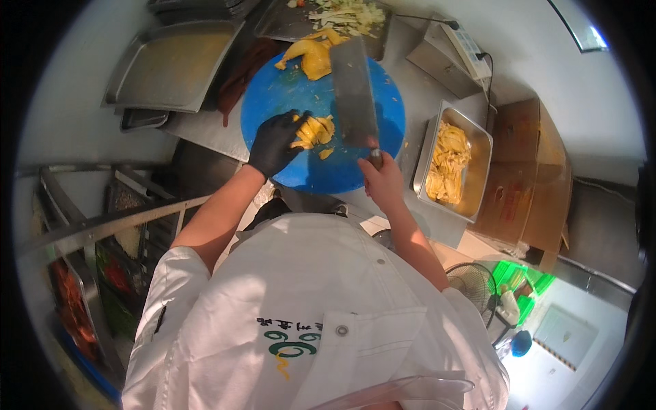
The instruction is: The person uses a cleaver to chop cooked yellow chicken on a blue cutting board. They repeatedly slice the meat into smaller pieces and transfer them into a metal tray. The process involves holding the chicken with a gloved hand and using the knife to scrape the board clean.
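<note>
A round blue cutting board (287,174) lies before me on a steel table. My left hand (277,141), in a black glove, rests on the board with its fingers against chopped yellow chicken pieces (315,131). In my bare right hand (382,179) is the handle of a cleaver (352,92), its broad blade over the board, right of those pieces. A larger piece of yellow chicken (312,56) sits at the board's far edge, partly behind the blade tip. To the right, a deep steel pan (471,202) holds more cut chicken (446,169).
An empty-looking steel tray (169,66) stands at the upper left, near a dark red cloth (246,77). Behind the board is a tray of pale shredded vegetables (348,15). A power strip (466,48) and cardboard boxes (517,195) are at the right, a tray rack (133,220) at the left.
</note>
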A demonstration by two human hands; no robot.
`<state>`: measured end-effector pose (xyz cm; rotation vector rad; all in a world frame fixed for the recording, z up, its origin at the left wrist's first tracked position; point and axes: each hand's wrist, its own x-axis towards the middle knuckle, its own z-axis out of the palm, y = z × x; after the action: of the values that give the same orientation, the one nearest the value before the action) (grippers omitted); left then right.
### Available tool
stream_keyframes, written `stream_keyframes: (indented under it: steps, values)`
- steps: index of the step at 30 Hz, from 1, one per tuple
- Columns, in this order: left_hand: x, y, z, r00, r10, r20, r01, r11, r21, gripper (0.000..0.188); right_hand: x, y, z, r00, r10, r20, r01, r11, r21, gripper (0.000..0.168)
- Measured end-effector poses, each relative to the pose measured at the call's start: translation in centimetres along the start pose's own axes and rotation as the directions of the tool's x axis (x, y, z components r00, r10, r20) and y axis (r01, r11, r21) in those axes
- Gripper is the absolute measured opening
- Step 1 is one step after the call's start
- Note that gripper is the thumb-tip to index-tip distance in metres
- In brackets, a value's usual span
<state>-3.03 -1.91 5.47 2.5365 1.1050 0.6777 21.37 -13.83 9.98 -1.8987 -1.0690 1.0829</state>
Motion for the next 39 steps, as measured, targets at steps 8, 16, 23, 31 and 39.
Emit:
stream_keyframes:
  steps: [8, 16, 23, 31, 39]
  values:
    - [6.6, 0.2, -0.8, 0.774, 0.429, 0.466, -0.436, 0.894, -0.1, 0.069, -8.2, 7.4, -0.9, 0.903, 0.39, 0.182, -0.423, 0.725, 0.544, 0.017]
    - [4.5, 0.1, 1.7, 0.888, 0.33, 0.321, -0.342, 0.94, -0.019, 0.069, -11.0, 5.8, 7.5, 0.854, 0.487, 0.183, -0.471, 0.575, 0.669, 0.019]
    - [2.6, -0.4, 5.4, 0.978, 0.207, 0.0, -0.206, 0.974, -0.093, 0.056, -8.3, 0.5, 10.9, 0.91, 0.36, 0.204, -0.414, 0.797, 0.439, 0.026]
    - [4.5, 2.1, 7.4, 0.972, 0.21, -0.101, -0.228, 0.949, -0.218, 0.048, -7.5, 3.6, 10.5, 0.976, 0.192, 0.102, -0.218, 0.862, 0.457, 0.035]
    - [14.0, 22.1, 15.6, 0.81, 0.586, 0.024, -0.541, 0.762, -0.354, 0.048, -11.5, 4.9, -3.7, 0.877, 0.477, -0.059, -0.157, 0.399, 0.903, 0.021]
